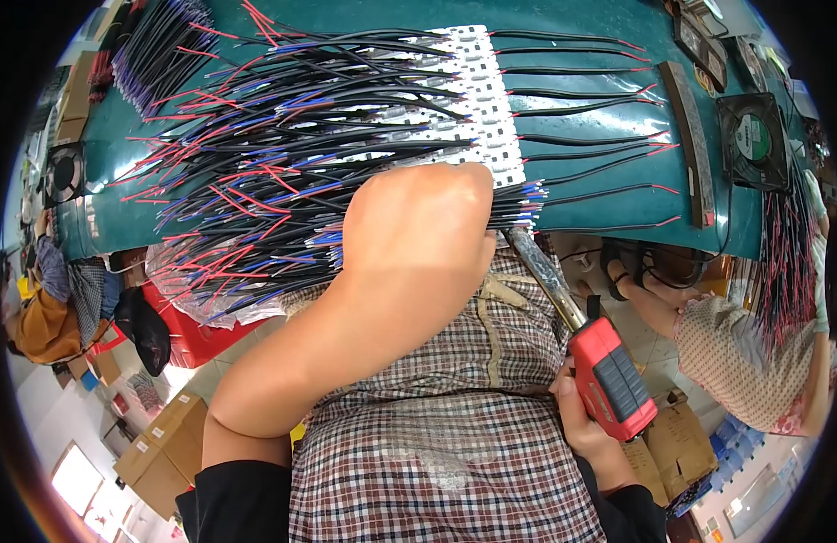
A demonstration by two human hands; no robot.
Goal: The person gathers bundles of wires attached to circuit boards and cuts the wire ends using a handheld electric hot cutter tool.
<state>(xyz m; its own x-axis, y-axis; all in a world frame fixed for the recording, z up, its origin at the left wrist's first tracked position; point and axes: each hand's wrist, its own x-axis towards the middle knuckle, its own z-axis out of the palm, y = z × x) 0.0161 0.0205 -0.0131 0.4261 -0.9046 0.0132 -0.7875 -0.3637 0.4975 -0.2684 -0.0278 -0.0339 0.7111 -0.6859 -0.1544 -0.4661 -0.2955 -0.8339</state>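
My left hand is closed around a bundle of black wires with red, blue and white ends, which juts out on both sides of the fist. My right hand grips a soldering iron by its red and black handle. Its metal shaft slants up and left, with the tip close to the bundle's right-hand ends; whether they touch, I cannot tell. Beyond my left hand lies a panel of white circuit boards. Black leads with red tips extend from its right side, and many more wires spread leftward across it.
On the green table are a dark metal bar, a small fan and another wire bundle. A second fan stands at the left edge. Other people sit on both sides; wires hang at right.
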